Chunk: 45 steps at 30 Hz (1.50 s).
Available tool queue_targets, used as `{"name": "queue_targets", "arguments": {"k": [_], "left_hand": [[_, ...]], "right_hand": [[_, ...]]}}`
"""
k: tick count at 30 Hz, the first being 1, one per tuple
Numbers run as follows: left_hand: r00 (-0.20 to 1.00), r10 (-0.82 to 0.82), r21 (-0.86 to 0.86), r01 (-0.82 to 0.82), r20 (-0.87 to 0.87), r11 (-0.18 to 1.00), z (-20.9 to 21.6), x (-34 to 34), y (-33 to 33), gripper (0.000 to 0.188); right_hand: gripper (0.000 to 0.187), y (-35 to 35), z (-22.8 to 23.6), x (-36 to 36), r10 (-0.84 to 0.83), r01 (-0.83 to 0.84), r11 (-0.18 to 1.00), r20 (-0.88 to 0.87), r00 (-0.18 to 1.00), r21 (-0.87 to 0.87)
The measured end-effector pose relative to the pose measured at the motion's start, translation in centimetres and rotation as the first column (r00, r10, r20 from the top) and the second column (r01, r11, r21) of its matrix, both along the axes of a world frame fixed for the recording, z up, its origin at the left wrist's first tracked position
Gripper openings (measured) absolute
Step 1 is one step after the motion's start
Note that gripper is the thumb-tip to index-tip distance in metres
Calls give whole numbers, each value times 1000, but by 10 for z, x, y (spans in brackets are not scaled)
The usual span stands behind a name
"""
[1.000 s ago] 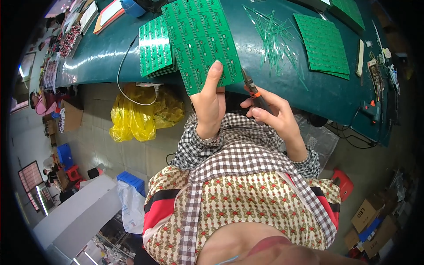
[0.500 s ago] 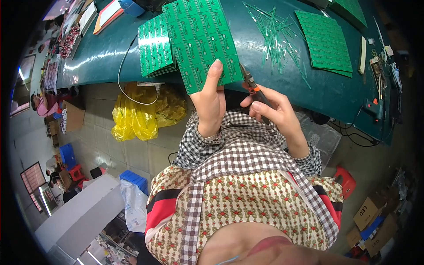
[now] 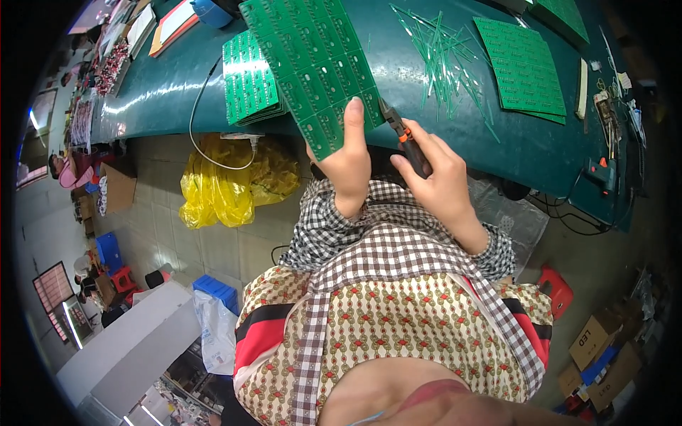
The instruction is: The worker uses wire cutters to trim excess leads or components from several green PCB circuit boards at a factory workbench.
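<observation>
Two hands work above a checked apron: the left hand (image 3: 348, 160) pinches a green circuit panel (image 3: 312, 64) by its lower edge, thumb flat on it, while the right hand (image 3: 433, 177) grips orange-handled cutters (image 3: 405, 138) at the panel's edge. Beyond lie the teal workbench (image 3: 163, 99), stacked panels (image 3: 249, 85) and trimmed green strips (image 3: 444, 60).

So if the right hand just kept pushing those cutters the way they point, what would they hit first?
Most likely the edge of the green circuit board held by the left hand; the cutters in the right hand aim at it, though depth is unclear.

A green circuit board (image 3: 312, 64) is seen, orange-and-black cutters (image 3: 405, 138), a teal counter (image 3: 163, 92), checked sleeves (image 3: 327, 220), a yellow bag (image 3: 220, 184).
</observation>
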State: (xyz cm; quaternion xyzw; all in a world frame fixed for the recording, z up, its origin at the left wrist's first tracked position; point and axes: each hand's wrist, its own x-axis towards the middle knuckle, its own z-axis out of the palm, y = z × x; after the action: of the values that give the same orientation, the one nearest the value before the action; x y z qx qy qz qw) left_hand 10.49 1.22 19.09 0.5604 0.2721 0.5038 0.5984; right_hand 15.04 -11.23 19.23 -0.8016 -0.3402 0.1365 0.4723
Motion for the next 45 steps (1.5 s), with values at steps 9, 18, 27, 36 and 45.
{"name": "queue_targets", "arguments": {"k": [9, 18, 27, 36, 45], "left_hand": [[907, -253, -324, 363, 336, 874, 10, -10, -1, 43], [895, -286, -336, 401, 341, 852, 11, -8, 1, 44], [996, -82, 20, 83, -45, 996, -4, 2, -9, 30], [868, -346, -325, 462, 355, 826, 7, -10, -4, 45], [857, -391, -359, 500, 336, 788, 5, -9, -5, 37]], "right_hand": [[51, 4, 16, 27, 257, -9, 928, -619, 742, 373], [48, 8, 10, 29, 246, -38, 946, -638, 730, 321], [46, 25, 6, 17, -120, 119, 993, 98, 988, 16], [47, 17, 16, 50, 201, 33, 922, -552, 809, 385], [46, 17, 11, 57, 222, -10, 936, -568, 792, 351]]}}
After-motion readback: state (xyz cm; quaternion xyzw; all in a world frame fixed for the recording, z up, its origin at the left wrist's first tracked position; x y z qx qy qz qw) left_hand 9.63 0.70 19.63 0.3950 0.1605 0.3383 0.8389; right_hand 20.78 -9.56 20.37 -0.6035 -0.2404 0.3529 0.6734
